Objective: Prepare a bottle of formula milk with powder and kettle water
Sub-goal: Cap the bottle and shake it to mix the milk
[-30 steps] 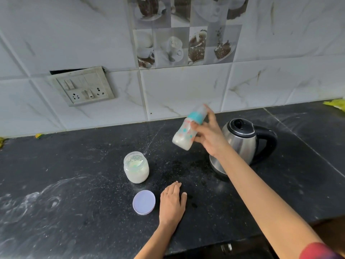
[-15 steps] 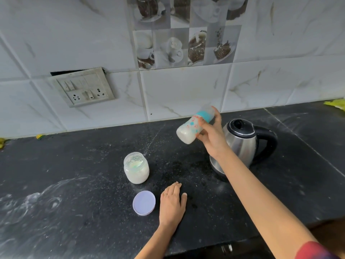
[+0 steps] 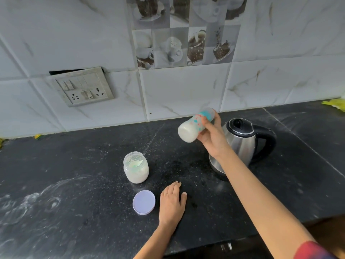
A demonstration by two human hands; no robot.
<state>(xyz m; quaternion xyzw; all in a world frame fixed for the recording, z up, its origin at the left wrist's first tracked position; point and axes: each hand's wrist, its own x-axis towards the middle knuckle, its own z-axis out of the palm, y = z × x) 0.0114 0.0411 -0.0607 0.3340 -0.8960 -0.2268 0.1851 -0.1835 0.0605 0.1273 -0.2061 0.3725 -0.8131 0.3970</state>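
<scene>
My right hand [image 3: 212,135] grips a baby bottle [image 3: 190,128] holding white milk, with a teal cap end and coloured prints. The bottle is held in the air, tilted almost on its side with its base toward me. Just right of that hand a steel kettle [image 3: 242,144] with a black lid and handle stands on the counter. An open glass jar of white powder [image 3: 136,168] sits left of centre, and its lilac lid [image 3: 144,202] lies flat in front of it. My left hand [image 3: 172,200] rests palm down on the counter beside the lid, fingers together, holding nothing.
The black stone counter [image 3: 74,184] is dusted with white powder marks. A switch and socket plate [image 3: 82,86] hangs on the tiled wall at the left. Something yellow-green [image 3: 336,104] lies at the far right edge. The counter's front edge runs below my arms.
The bottle in my right hand has tipped from fairly upright to nearly on its side and risen a little. My left hand, the jar, the lid and the kettle have stayed put.
</scene>
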